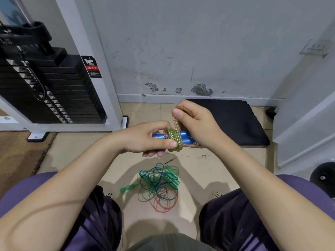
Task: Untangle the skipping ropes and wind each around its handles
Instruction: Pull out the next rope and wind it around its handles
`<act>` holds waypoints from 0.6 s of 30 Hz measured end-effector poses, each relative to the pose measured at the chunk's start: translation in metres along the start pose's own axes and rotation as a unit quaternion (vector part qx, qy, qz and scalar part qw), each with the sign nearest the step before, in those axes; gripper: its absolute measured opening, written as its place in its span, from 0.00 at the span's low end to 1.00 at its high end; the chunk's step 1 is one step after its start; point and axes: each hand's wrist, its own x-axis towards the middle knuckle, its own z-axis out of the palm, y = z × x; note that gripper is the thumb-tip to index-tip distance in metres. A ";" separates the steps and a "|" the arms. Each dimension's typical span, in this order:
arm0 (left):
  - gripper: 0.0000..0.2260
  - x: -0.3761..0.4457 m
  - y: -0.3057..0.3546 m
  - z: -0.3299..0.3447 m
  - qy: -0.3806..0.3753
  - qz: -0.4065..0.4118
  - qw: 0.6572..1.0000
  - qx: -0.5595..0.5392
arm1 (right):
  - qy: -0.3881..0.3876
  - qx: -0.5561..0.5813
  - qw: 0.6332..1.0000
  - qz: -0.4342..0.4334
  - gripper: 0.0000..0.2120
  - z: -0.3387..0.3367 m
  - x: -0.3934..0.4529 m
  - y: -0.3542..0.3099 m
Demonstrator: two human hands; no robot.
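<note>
My left hand point(154, 137) grips a pair of blue handles point(185, 137) held level in front of me, thumb pressing several turns of a yellow-green and orange braided rope point(175, 140) wound round them. My right hand point(192, 120) pinches a loop of the same rope just above the handles, thumb on top. On the floor between my knees lies a tangled heap of thin ropes point(158, 185): green, blue and orange strands mixed together, with a green handle point(127, 188) poking out to the left.
A black weight stack point(54, 91) in a white frame stands at the left. A dark mat point(233, 122) lies against the wall behind my hands. A black round weight point(323, 176) sits at the right edge. My knees flank the heap.
</note>
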 end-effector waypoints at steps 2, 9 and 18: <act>0.16 0.001 0.003 0.002 -0.002 0.009 1.000 -0.018 | 0.012 0.008 1.000 0.008 0.10 0.004 0.000 0.001; 0.16 0.005 0.008 0.013 0.052 -0.027 0.995 -0.077 | 0.076 0.023 0.996 0.025 0.11 0.007 0.003 0.000; 0.10 0.005 0.003 0.013 0.167 0.070 0.981 0.075 | 0.017 0.024 0.993 0.113 0.15 0.008 0.007 0.006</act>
